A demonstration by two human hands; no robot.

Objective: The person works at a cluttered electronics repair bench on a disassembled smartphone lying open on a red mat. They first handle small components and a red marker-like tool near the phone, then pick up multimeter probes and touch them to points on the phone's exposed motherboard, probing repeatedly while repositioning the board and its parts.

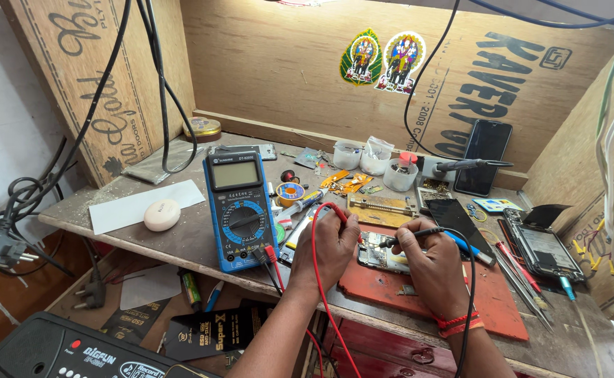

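Left hand point(331, 245) pinches the red probe point(340, 215), right hand point(429, 262) grips the black probe point(408, 238); both tips meet a bare, glinting phone circuit board point(380, 255) on the rust-red mat point(489, 297), beside a chunky blue multimeter point(240, 210)

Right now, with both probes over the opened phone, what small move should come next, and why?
Probably a glance left to the blue multimeter. The left hand holds the red probe and the right hand the black probe, both tips seemingly on the phone board, and the meter's screen faces the person.
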